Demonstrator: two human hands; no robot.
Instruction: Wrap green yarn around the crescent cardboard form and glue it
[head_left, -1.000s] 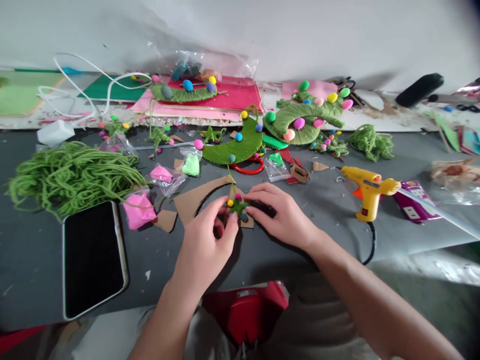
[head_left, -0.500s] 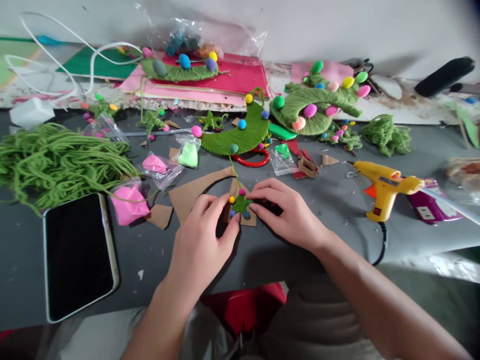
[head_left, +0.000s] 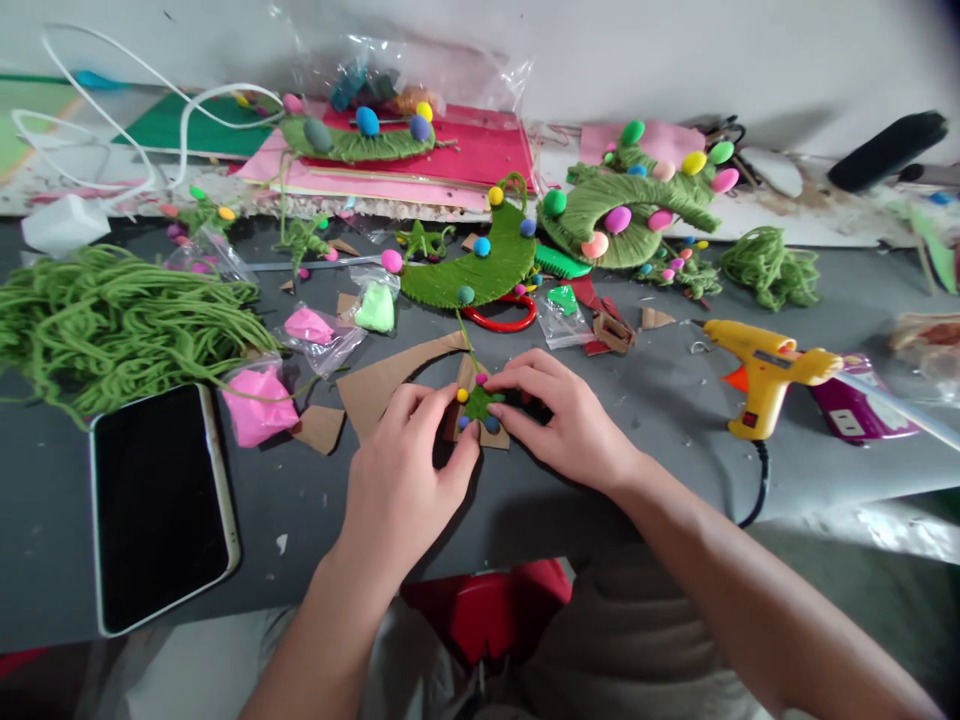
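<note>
A small green yarn star with coloured balls at its points lies over a piece of cardboard. A green strand runs from it up to a yarn-wrapped crescent moon dotted with balls. My left hand grips the star's left side, thumb at the lower blue ball and index finger by the yellow one. From the right, my right hand pinches the star, its index finger at the pink ball on top and its thumb beside the right point. The fingers partly hide the star.
Green yarn and a phone are on the left. Bags of pink clay and cardboard scraps lie nearer the middle. A yellow glue gun rests at right; red-handled scissors lie under the crescent.
My right hand has shifted slightly left, its index finger moving against the star's pink ball. The left hand keeps its hold; the whole view has drifted a little.
</note>
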